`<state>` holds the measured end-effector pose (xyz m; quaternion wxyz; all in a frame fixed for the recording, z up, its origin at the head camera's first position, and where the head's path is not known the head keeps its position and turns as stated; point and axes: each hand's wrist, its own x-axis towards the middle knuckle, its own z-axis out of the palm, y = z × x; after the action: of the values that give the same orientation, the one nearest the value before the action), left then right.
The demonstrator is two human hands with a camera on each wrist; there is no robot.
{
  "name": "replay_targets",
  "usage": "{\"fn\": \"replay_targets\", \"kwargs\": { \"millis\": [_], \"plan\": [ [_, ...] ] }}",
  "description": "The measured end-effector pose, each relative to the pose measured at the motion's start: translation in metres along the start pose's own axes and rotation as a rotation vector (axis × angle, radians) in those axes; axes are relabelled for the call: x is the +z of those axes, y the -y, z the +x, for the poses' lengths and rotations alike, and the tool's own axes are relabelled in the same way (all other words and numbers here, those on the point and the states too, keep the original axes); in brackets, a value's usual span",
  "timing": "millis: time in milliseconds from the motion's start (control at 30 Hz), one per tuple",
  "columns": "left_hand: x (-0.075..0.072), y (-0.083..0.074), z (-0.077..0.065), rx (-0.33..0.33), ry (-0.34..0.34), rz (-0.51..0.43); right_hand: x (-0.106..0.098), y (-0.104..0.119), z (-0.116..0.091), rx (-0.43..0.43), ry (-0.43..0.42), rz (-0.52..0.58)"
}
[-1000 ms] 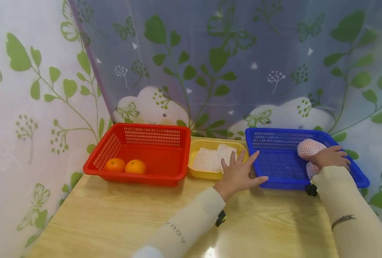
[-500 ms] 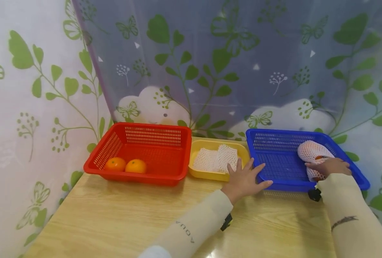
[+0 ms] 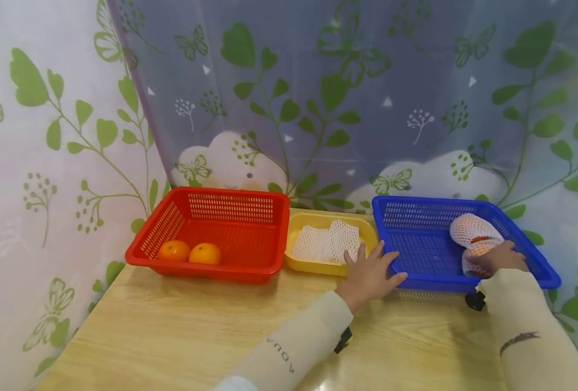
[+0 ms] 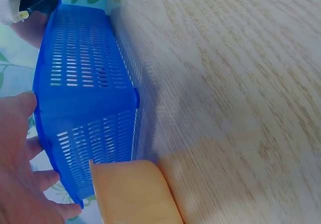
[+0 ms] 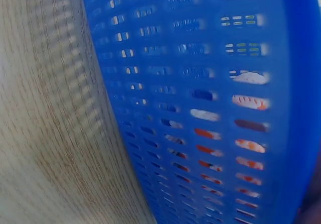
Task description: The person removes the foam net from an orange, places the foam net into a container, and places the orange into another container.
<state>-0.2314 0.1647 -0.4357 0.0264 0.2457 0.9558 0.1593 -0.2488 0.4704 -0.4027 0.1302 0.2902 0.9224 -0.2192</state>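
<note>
My right hand (image 3: 503,259) reaches over the near side of the blue basket (image 3: 418,252), its fingers curled round the nearer orange (image 3: 484,248) in a white foam net. A second netted orange (image 3: 469,228) lies just behind it, with some bare peel showing. My left hand (image 3: 367,274) has its fingers spread at the basket's left end. In the left wrist view, fingertips (image 4: 47,179) touch the blue rim. Through the slots in the right wrist view, bits of netted fruit (image 5: 249,146) appear; the right hand is mostly hidden there.
Between the baskets stands a yellow tray (image 3: 313,266) with foam net sleeves (image 3: 328,243) in it. The red basket (image 3: 240,271) at left holds two bare oranges (image 3: 204,253). All stand along the back of a wooden table (image 3: 181,326), against a patterned curtain (image 3: 293,157).
My right hand has moved slightly nearer, from both netted fruits to the nearer one, which has come up a little. My left hand has shifted right and down to the blue rim.
</note>
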Motion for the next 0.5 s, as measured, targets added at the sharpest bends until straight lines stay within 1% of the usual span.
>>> {"fn": "replay_targets", "kwargs": {
  "millis": [100,267,400,500],
  "plan": [
    [-0.001,0.000,-0.001,0.004,-0.009,-0.013,0.001,-0.001,-0.001,-0.017,-0.014,0.015],
    [0.000,0.000,-0.001,0.004,-0.012,-0.025,0.003,-0.003,0.004,-0.049,-0.013,-0.003],
    [0.000,0.000,-0.001,0.001,-0.016,-0.020,0.004,-0.004,0.012,-0.028,0.010,-0.043],
    [-0.001,0.000,-0.001,0.003,-0.015,-0.020,0.003,0.000,0.012,-0.026,0.016,-0.070]
  ]
}}
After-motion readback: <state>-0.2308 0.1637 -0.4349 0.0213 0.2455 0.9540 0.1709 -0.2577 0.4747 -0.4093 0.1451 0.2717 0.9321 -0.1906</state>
